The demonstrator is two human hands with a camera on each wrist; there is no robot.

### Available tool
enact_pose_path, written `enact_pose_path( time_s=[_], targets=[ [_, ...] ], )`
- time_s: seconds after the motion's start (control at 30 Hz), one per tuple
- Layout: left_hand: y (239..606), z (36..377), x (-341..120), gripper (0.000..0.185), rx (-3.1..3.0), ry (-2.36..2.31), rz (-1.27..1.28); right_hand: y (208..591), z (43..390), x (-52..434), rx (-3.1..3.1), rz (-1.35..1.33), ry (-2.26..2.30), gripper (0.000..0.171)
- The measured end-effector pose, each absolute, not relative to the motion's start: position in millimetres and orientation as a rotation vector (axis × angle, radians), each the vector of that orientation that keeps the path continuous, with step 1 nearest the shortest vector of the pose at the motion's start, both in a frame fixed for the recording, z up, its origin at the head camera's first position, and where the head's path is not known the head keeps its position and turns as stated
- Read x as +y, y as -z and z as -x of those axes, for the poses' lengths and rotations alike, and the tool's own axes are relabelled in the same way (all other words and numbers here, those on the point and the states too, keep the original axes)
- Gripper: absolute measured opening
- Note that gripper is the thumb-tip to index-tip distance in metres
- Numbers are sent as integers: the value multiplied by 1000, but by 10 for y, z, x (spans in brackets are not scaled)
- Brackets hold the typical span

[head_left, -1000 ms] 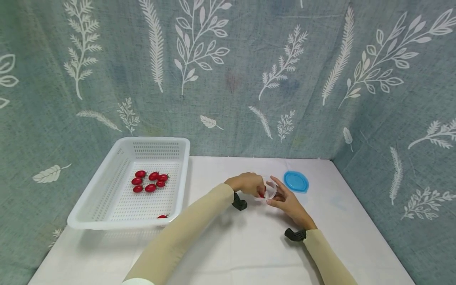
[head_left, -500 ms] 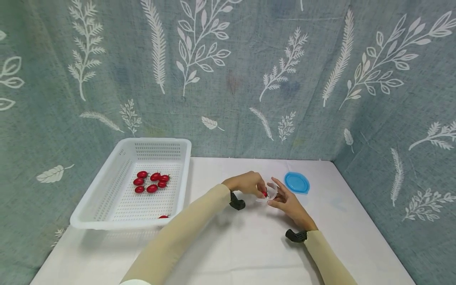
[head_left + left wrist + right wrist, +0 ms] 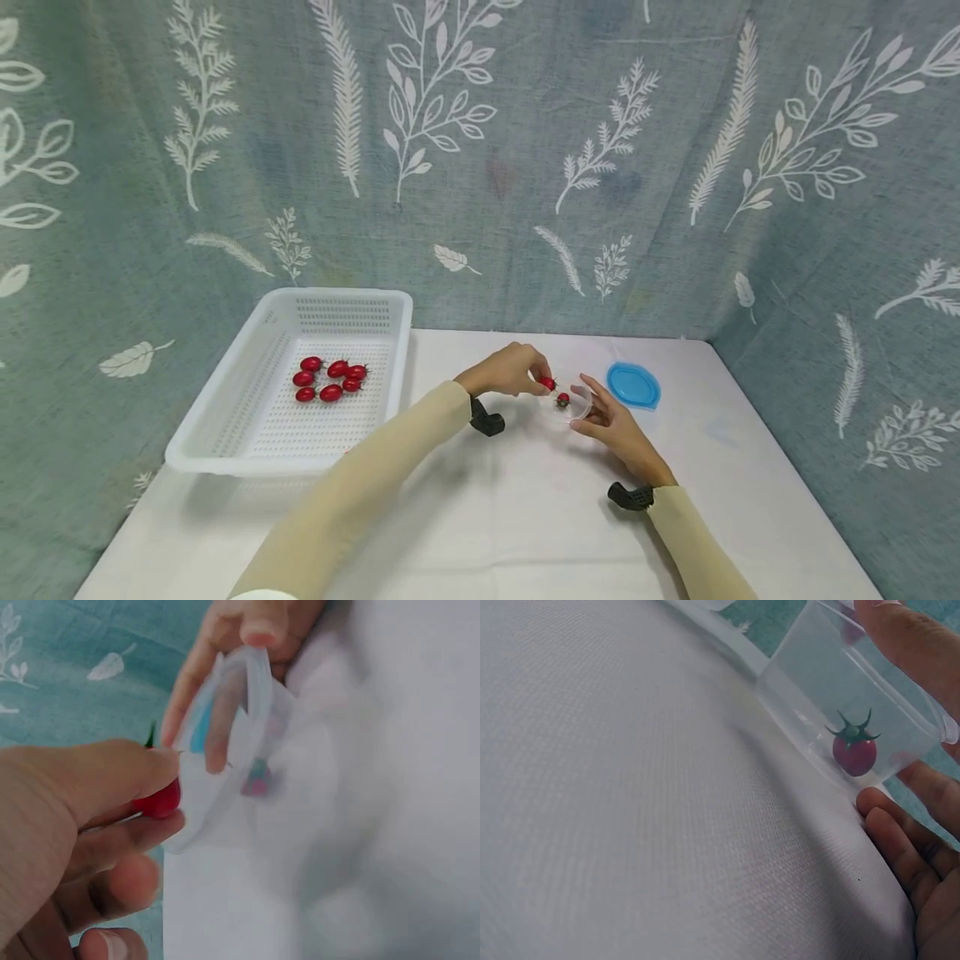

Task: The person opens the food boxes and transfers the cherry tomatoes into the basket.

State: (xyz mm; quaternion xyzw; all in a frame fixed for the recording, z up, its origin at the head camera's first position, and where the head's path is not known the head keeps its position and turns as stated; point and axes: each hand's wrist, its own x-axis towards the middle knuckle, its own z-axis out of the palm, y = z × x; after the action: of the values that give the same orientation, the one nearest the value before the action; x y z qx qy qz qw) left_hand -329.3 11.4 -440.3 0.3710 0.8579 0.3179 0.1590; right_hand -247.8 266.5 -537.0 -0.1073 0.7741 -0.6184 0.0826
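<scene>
My left hand (image 3: 513,371) pinches a red cherry tomato (image 3: 163,801) between thumb and fingers, its green stem upward. It is at the left side of a clear plastic tub (image 3: 802,682), close to the rim. Another cherry tomato (image 3: 854,754), with a green calyx, lies inside the tub. My right hand (image 3: 618,429) holds the tub from the right, thumb and fingers spread around its side. In the left wrist view the tub looks tilted, its opening facing the left hand.
Behind the right hand lies a blue lid (image 3: 633,386) on the white cloth (image 3: 487,517). At left stands a white plastic basket (image 3: 401,350) with several cherry tomatoes (image 3: 331,392). My left sleeve (image 3: 382,492) passes in front of its near right corner. A patterned curtain (image 3: 510,275) borders the table.
My left hand has drawn back left and up from inside the tub, a cherry tomato between its fingers. The tomato in the tub now shows clearly. My right hand keeps its hold.
</scene>
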Motion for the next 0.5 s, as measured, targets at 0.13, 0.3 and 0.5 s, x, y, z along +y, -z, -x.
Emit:
enact_pose_path(
  time_s=[0.13, 0.3, 0.5],
  targets=[
    [4353, 3260, 17, 11, 2492, -978, -1060, 5367, 2469, 2672, 2318, 314, 1831, 88],
    [4273, 3246, -145, 14, 2513, -1051, -1064, 5356, 2476, 2671, 2317, 323, 1824, 90],
    [4211, 3218, -368, 14, 2512, -1113, -1027, 5339, 2453, 2646, 2327, 323, 1832, 90]
  ],
)
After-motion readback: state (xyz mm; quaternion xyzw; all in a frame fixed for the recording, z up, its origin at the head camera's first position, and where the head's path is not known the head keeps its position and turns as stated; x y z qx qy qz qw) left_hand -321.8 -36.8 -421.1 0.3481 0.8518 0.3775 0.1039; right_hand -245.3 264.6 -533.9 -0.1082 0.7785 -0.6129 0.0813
